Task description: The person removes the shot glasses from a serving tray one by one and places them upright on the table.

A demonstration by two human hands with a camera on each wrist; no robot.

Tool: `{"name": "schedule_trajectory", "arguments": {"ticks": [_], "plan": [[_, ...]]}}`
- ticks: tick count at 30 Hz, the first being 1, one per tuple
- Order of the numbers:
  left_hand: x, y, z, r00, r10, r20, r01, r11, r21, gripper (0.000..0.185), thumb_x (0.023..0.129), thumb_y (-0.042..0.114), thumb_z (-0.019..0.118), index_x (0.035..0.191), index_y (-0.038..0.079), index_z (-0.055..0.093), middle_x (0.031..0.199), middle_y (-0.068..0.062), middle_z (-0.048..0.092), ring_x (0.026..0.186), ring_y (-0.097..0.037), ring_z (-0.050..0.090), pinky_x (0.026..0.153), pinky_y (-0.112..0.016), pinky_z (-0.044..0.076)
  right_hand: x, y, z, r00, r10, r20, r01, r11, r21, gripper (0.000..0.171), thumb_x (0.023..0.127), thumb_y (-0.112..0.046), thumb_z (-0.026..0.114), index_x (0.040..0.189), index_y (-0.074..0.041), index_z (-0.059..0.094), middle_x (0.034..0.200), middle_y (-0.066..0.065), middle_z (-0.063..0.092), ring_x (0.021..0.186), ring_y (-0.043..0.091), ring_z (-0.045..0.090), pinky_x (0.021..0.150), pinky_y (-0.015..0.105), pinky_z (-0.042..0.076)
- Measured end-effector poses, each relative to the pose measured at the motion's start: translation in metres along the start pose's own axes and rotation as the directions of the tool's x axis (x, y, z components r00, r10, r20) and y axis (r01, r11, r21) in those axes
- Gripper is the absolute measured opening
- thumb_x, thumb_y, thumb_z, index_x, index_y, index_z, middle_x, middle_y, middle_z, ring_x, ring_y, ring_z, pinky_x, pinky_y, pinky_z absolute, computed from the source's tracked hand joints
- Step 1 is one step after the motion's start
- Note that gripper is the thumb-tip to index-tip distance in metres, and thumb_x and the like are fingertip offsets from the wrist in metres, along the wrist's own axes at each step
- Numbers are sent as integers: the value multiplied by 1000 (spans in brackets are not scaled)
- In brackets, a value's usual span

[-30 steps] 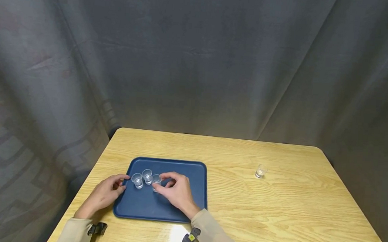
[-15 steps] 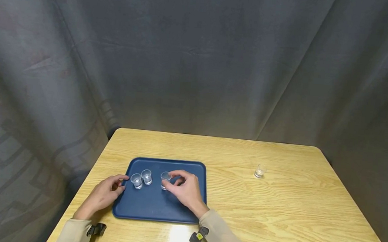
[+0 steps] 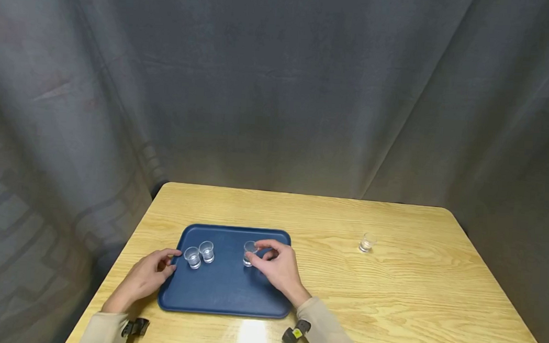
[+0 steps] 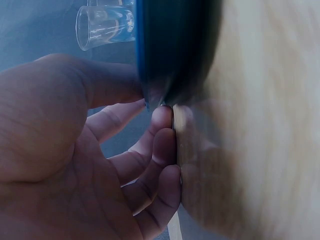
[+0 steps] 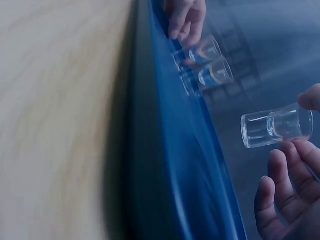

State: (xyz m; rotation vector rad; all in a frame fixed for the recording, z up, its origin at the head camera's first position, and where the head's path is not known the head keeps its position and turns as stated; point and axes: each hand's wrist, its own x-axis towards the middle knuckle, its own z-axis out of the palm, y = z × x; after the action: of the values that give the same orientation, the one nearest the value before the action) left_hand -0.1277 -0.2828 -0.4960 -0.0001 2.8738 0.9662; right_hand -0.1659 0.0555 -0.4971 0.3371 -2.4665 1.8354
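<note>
Between thumb and fingertips my right hand (image 3: 280, 269) pinches a small clear shot glass (image 3: 248, 256) near its rim. It is upright over the right half of a blue tray (image 3: 224, 299); in the right wrist view the glass (image 5: 257, 130) looks lifted just off the surface. My left hand (image 3: 145, 276) rests at the tray's left edge, thumb and index finger touching the rim. In the left wrist view its other fingertips (image 4: 170, 175) touch the tabletop. Two more shot glasses, one nearer the hand (image 3: 192, 258) and one behind it (image 3: 206, 252), stand close together on the tray's left side.
A single shot glass (image 3: 366, 243) stands upright on the wooden table (image 3: 389, 299), right of the tray. Grey curtains (image 3: 279, 98) hang behind the table and along its sides. Black camera straps sit on both wrists.
My right hand has carried its shot glass to the right, away from the two others, across the tray. My left hand and the two standing glasses have kept their places.
</note>
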Motion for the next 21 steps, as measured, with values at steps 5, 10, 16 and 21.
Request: {"name": "schedule_trajectory", "arguments": {"ticks": [5,10,16,21], "plan": [[-1,-1,3,1000,4,3,-4,1000,-9,35,101,13,69,135,7,69,101,-4,62,86,-16,55,74,-32,42,-3,6,-19,998,43,-42,-43,999,7,25,84,-22,92,105,-12,82,87,7,75,65,6,62,60,20,49],[-2,-3,3,1000,22,-8,-22,1000,-4,34,100,12,70,134,7,70,99,-2,62,85,-16,54,73,-31,41,-6,11,-41,993,83,-85,-83,997,9,25,83,-18,92,105,-11,82,96,9,76,68,7,62,59,19,49],[-1,-3,0,999,34,-11,-34,999,-2,34,100,12,70,134,7,70,99,-2,63,85,-16,54,73,-31,41,-6,17,-66,983,104,-152,-105,994,-3,27,82,-17,91,106,-8,82,98,9,78,68,6,63,59,19,49],[0,-2,0,1000,30,-9,-30,1000,-3,34,100,12,70,134,6,70,99,-3,63,84,-16,55,72,-31,41,-6,25,-80,974,101,-205,-112,993,-46,27,83,-17,91,106,-7,82,93,9,77,68,6,63,59,20,50]]}}
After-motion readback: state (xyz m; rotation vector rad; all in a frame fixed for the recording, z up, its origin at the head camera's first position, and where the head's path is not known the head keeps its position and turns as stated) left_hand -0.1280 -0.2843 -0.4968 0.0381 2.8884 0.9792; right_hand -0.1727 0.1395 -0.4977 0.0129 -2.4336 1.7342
